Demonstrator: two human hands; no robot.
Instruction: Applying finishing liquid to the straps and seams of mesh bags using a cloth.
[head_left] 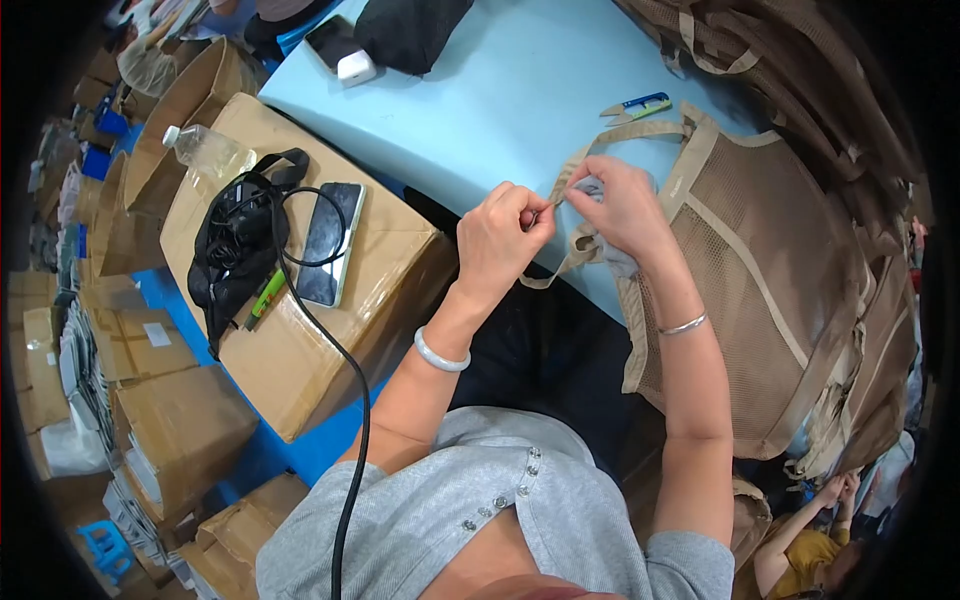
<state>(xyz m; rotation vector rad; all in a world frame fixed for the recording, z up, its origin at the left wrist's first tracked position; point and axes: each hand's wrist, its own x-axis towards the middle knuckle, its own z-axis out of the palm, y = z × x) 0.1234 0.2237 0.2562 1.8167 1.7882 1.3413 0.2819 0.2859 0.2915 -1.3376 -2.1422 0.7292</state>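
My left hand (506,235) is closed around a narrow beige strap (563,165) at the blue table's front edge, with a small part between its fingers too hidden to name. Just right of it, my right hand (620,205) pinches the same strap, above a bunched light grey cloth (617,264). The strap loops from a brown mesh bag (750,265) with beige binding, spread over the table's right side. Behind my hands lie blue-handled thread snips (637,106).
The blue table (420,130) bears a black pouch (405,30) and white case (355,68). On a cardboard box (370,280) at left lie a bottle (210,152), black cabled gear (235,235) and phone (322,245). Boxes crowd the left; co-workers (805,565) sit lower right and upper left.
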